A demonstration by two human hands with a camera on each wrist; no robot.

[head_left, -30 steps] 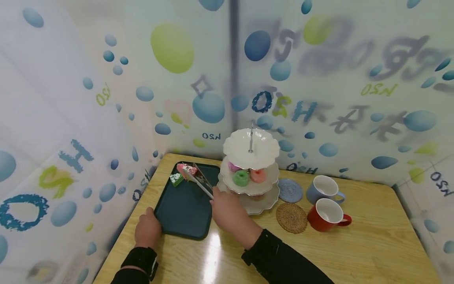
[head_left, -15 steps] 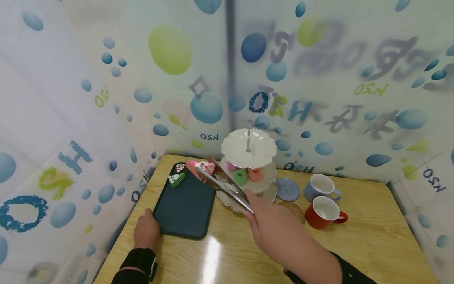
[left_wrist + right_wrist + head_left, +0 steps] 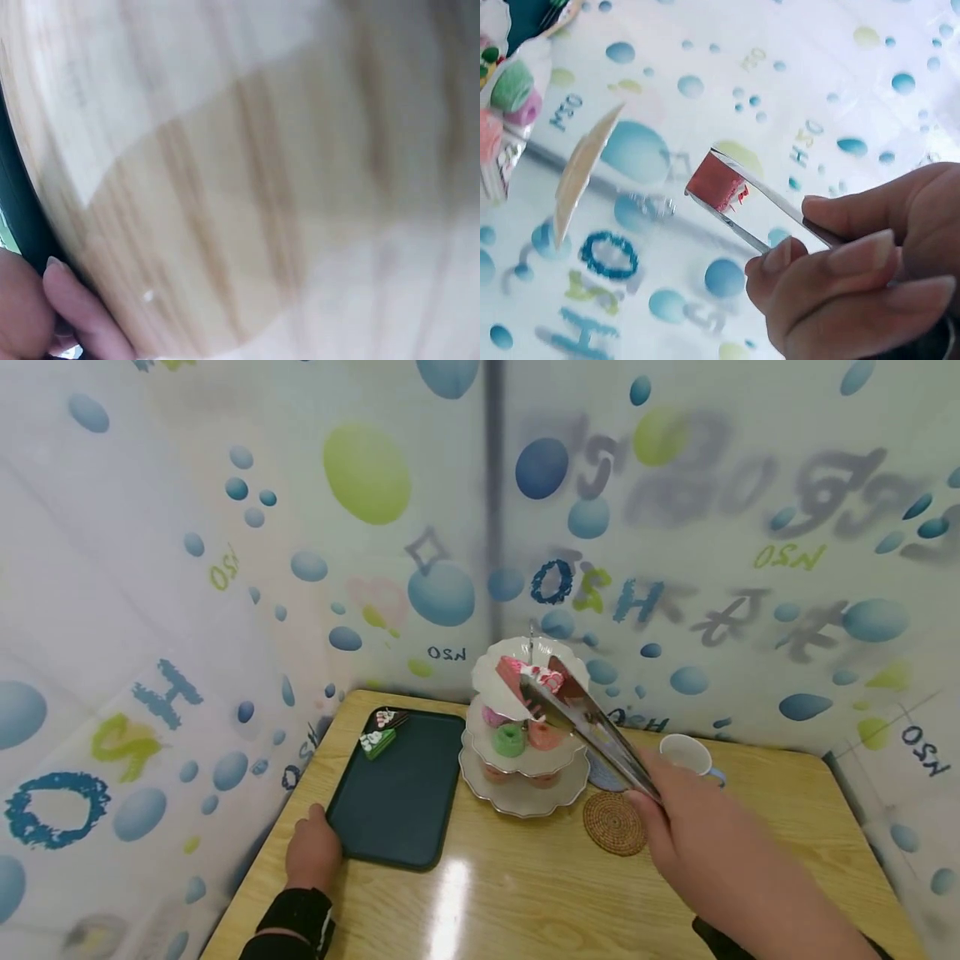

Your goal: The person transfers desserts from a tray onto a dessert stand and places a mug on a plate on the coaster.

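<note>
My right hand (image 3: 723, 843) squeezes a pair of metal tongs (image 3: 611, 747). Between the tong tips is a pink cake slice (image 3: 712, 182) with a white and red topping, held up in front of the top plate of the white three-tier stand (image 3: 489, 681) in the head view. At the left, my left hand (image 3: 313, 850) holds the near left edge of a dark green tray (image 3: 390, 814). Its thumb and a finger (image 3: 86, 311) show at that edge in the left wrist view. A green cake slice (image 3: 377, 742) and a dark one (image 3: 390, 718) lie at the tray's far left corner.
Green (image 3: 509, 740) and orange (image 3: 543, 735) doughnuts sit on the stand's middle tier. Right of it lie a woven brown coaster (image 3: 615, 823) and a partly covered blue coaster (image 3: 602, 774). A light blue mug (image 3: 684, 752) stands behind my right hand.
The right hand has lifted the pink cake slice off the tray with the tongs and carried it right, up to the stand's top. The left hand has stayed at the tray's edge.
</note>
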